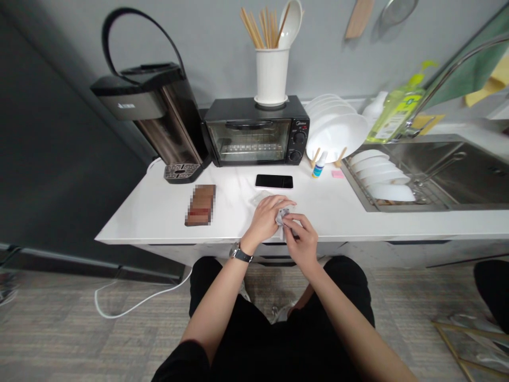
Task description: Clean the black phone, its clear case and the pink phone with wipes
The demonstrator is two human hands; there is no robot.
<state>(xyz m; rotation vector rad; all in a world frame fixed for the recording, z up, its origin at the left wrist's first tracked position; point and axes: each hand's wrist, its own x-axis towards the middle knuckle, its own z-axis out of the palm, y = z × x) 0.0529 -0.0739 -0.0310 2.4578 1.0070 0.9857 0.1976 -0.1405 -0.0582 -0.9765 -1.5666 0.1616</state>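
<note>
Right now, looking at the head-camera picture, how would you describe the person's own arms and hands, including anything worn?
The left hand and right hand are ungloved. A watch with a dark strap sits at the left wrist. A black sleeve ends above the left elbow.

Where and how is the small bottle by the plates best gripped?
Probably around its labelled body, from the front, with the nearer right hand: the small bottle stands upright and narrow, so thumb and fingers could wrap its sides, while the white plates crowd it from behind.
</note>
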